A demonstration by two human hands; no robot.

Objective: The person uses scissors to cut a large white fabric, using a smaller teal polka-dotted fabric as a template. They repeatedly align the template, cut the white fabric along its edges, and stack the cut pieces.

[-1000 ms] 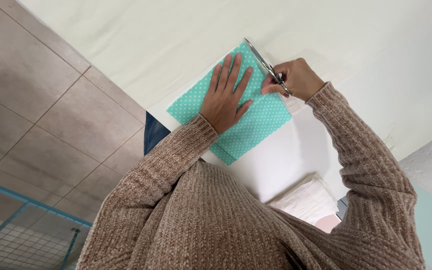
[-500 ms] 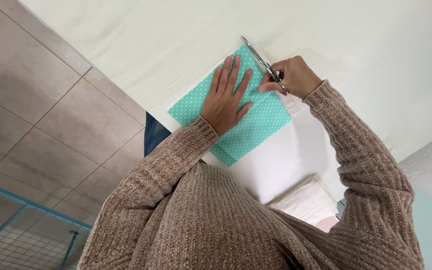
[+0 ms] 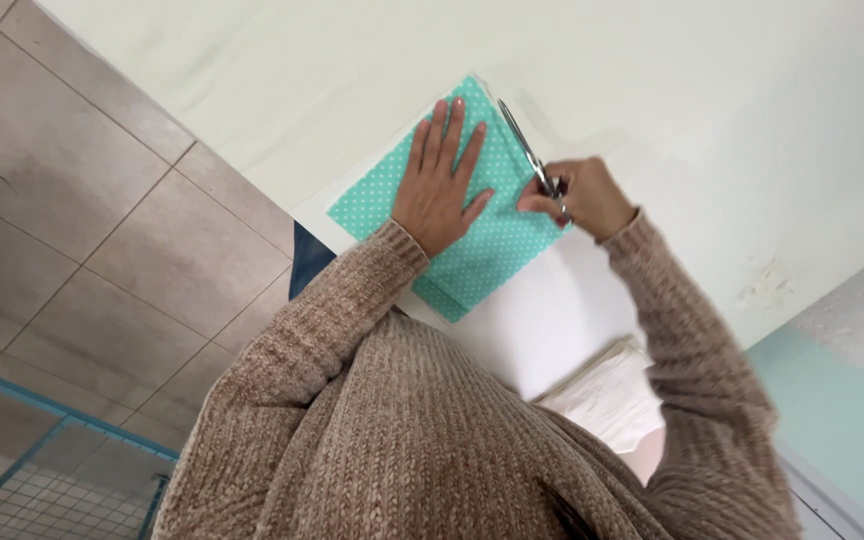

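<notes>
A teal sheet with small white dots (image 3: 497,250) lies folded on a white table (image 3: 672,90). My left hand (image 3: 439,183) presses flat on it, fingers spread. My right hand (image 3: 580,197) grips silver scissors (image 3: 527,152) by the handles. The blades point along the sheet's far right edge and lie on it. Both sleeves are a brown ribbed knit.
A stack of white paper or cloth (image 3: 617,395) lies on the table near my right elbow. The table's edge runs along a grey tiled floor (image 3: 102,200). A blue wire-mesh frame (image 3: 42,470) stands at the lower left. A teal wall (image 3: 842,420) is at the right.
The scissors have crept a little further along the sheet's edge. My left hand has stayed flat on the sheet.
</notes>
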